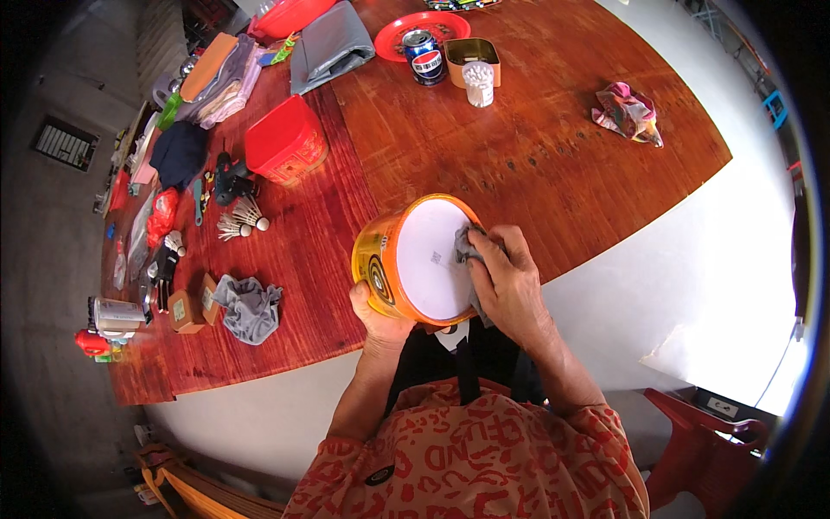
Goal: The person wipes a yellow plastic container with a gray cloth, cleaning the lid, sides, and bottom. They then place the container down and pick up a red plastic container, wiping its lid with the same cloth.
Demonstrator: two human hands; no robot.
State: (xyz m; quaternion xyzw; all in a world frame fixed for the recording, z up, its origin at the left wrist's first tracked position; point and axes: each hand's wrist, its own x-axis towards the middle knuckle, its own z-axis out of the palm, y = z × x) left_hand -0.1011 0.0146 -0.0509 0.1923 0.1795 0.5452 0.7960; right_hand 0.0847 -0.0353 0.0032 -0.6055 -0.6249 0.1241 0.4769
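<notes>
We've got the round tub [425, 275] mid-frame, held up off the counter [536, 164] near its front edge, tilted so its round white face points at us. Base or lid: can't tell. Orange rim, yellow-orange side wall, small dark mark on the face.

Left hand [380, 322] grasps the tub at its lower left, thumb up the side wall, other fingers mostly hidden. Right hand [512, 290] has a grey cloth [468, 246] bunched under its fingers, pressed to the face by the right rim.

Our read: wiping step, at the edge of the face. Next move calls for a steady left hold, light cloth pressure, and turning the tub to reach the rim under our left hand. Watch for slip; it looks propped from one side.

Further out: second grey cloth [249, 309] crumpled lower left, shuttlecocks [245, 216] and red bin [285, 143] upper left, drink can [424, 59] top centre, crumpled wrapper [628, 112] upper right.
</notes>
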